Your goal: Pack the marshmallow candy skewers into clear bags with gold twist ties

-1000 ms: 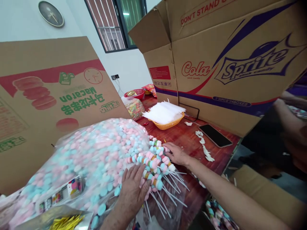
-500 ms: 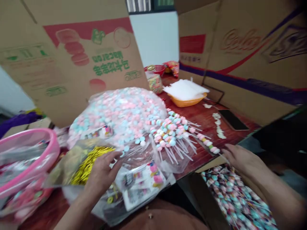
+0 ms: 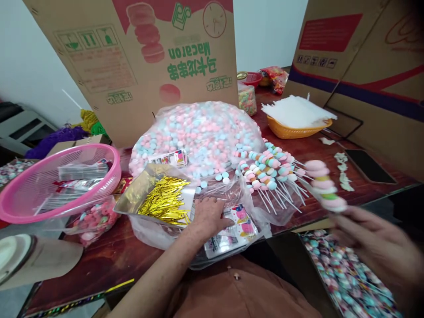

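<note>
My right hand (image 3: 374, 240), blurred, pinches the lower end of a candy skewer (image 3: 323, 185) with pink, yellow, white and green pieces, tilted up over the table edge. To its left lies a pile of similar candy skewers (image 3: 274, 170) with white sticks. Fingers stretched out, my left hand (image 3: 210, 214) rests at the edge of the printed packets (image 3: 243, 225) on clear plastic. Beside it, gold twist ties (image 3: 165, 201) fill an open tray. Behind stands a large clear bag of pink and blue candies (image 3: 198, 132).
Below the table at right is a box of wrapped candy skewers (image 3: 351, 274). A pink basket (image 3: 114, 176) and a white-lidded cup (image 3: 56, 258) stand at left. An orange basket (image 3: 291, 130), a phone (image 3: 369, 165) and large cardboard boxes (image 3: 198, 97) lie behind.
The view has turned left. The candy skewer has been lifted off the table in my right hand. My left hand has moved right from the gold ties to the packets.
</note>
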Demonstrator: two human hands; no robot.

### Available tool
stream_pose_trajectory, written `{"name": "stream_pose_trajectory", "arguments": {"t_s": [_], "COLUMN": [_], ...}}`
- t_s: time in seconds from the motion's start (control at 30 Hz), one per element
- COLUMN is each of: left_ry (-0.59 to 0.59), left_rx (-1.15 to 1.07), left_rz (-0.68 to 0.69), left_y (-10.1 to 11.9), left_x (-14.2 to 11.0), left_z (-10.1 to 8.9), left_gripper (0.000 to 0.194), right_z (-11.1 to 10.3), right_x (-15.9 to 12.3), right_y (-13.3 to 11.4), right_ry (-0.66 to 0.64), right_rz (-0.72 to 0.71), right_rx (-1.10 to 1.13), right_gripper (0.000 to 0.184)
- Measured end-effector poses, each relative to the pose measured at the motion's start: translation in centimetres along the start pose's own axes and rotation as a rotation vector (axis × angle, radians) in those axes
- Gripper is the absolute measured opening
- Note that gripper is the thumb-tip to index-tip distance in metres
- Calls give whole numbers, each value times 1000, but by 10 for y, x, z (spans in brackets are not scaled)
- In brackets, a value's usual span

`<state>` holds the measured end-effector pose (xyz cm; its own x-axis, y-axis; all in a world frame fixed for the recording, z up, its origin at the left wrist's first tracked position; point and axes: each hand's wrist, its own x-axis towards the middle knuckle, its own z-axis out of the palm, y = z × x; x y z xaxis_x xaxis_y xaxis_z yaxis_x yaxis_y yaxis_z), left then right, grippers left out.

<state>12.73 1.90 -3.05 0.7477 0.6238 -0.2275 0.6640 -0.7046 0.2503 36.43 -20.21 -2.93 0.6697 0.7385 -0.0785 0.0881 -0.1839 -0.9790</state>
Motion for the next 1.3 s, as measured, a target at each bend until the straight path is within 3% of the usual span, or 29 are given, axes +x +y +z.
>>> {"name": "stream_pose_trajectory", "arguments": {"t_s": [0.1,0.17,0.23,0.33,0.4,0.5,0.6,0.67,0.7,0.77,0.83,0.97,1.1,1.17,1.23,1.3], "left_ry": [-47,-53,-44,-13,-13,-31,-14,9,8,-35,-45,64,99,116,70,-23], "left_rx": [-12,-37,-65,-90,-105,-150,-215,-261,-277,-304,-351,-455,-390,-260,-181,-191], "left_rz": [-23,-19,-28,-80,-111,-108,10,163,237,330,331,136,9,56,163,327], "left_y": [-3,-10,-15,-12,-8,-9,-17,-20,-21,-21,-20,-17,-19,-21,-23,-22], "left_x": [7,2,-7,-13,-12,-10,-13,-16,-18,-19,-20,-18,-12,-10,-11,-15], "left_z": [3,2,0,4,10,14,3,-11,-19,-33,-40,-30,-14,-17,-29,-42], "left_gripper": [19,14,16,33,31,12,15,15,14,15,16,22,12,15,18,19], "right_z": [93,134,151,143,131,116,113,119,125,140,156,180,181,173,165,162], "right_x": [2,15,28,43,46,40,28,21,18,16,15,15,18,21,23,20], "right_y": [-17,-9,9,34,41,35,11,-11,-21,-37,-41,-17,1,-5,-17,-30], "right_ry": [-199,-231,-171,-64,-21,33,131,65,-49,-321,-458,-367,-385,-258,-144,-251], "right_rz": [133,54,-87,-182,-203,-253,-429,-547,-565,-526,-413,-169,-152,-262,-411,-468], "right_rx": [281,131,-185,-453,-546,-681,-776,-697,-618,-470,-356,-166,-238,-369,-464,-405], "right_gripper": [29,34,35,31,29,28,28,31,33,28,19,32,40,33,38,38]}}
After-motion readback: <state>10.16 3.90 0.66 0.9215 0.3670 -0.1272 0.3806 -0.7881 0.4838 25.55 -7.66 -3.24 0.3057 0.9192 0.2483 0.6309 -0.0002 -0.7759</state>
